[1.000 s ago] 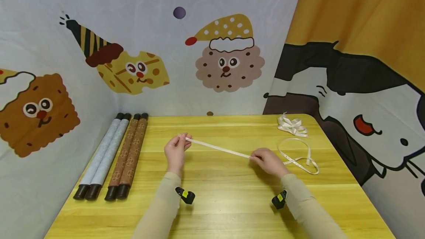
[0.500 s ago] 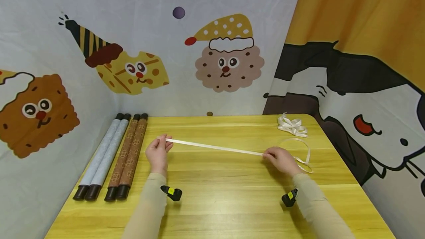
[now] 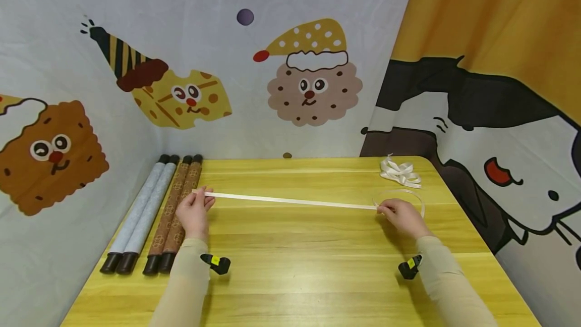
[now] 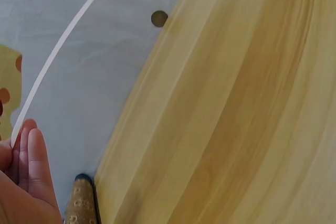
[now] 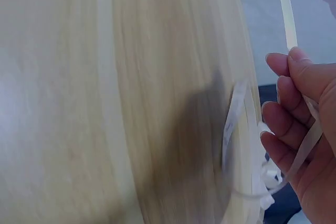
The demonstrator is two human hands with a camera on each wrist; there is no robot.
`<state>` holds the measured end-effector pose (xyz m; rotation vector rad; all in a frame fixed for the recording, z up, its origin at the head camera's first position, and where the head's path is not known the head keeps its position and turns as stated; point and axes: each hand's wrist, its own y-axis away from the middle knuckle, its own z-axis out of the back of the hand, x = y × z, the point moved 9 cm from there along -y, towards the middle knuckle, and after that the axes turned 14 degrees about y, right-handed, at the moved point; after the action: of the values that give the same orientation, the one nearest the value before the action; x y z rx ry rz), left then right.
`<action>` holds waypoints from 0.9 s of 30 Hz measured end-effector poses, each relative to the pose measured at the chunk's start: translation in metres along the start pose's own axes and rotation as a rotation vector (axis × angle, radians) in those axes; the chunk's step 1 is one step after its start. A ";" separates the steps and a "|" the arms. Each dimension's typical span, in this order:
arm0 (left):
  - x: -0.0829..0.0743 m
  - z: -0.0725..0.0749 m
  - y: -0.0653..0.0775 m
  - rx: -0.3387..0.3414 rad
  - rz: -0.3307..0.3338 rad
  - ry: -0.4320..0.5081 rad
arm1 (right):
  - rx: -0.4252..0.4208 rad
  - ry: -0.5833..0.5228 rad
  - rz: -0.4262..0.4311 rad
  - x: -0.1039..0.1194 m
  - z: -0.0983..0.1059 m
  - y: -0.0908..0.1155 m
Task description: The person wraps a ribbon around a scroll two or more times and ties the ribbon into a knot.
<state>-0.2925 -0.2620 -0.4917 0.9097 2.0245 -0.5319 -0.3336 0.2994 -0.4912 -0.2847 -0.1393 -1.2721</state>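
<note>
A narrow white ribbon (image 3: 290,200) stretches nearly straight above the table between both hands. My left hand (image 3: 194,214) pinches one end between thumb and forefinger, its other fingers loosely bent, as the left wrist view also shows. My right hand (image 3: 405,217) pinches the ribbon farther along. From there the ribbon's loose tail (image 5: 302,156) runs across the palm and curves down to the tabletop in the right wrist view. A bundle of white ribbon (image 3: 400,172) lies behind the right hand, near the table's back right corner.
Two pale blue rolls (image 3: 144,211) and two brown patterned rolls (image 3: 170,211), all with dark end caps, lie side by side at the left of the wooden table (image 3: 308,276). The left hand overlaps the brown ones. Printed cloth (image 3: 290,140) hangs behind the table.
Both hands have moved apart, left hand leftward to the brown rolls, right hand rightward. The span of ribbon between them has grown longer, and less of the loose tail shows on the table.
</note>
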 end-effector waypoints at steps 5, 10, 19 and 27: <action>-0.001 0.006 -0.003 -0.018 0.007 -0.043 | -0.020 0.022 -0.011 -0.008 0.002 0.001; 0.008 0.011 -0.006 -0.003 0.064 -0.179 | 0.008 0.034 -0.016 -0.010 -0.004 -0.001; 0.023 0.021 -0.010 0.049 0.224 -0.469 | 0.113 0.064 -0.075 -0.015 -0.016 0.000; 0.012 0.014 -0.012 0.136 0.186 -0.798 | 0.152 0.069 -0.077 -0.013 -0.019 -0.001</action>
<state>-0.2993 -0.2741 -0.5085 0.7825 1.1846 -0.7835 -0.3389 0.3054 -0.5126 -0.1052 -0.1887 -1.3384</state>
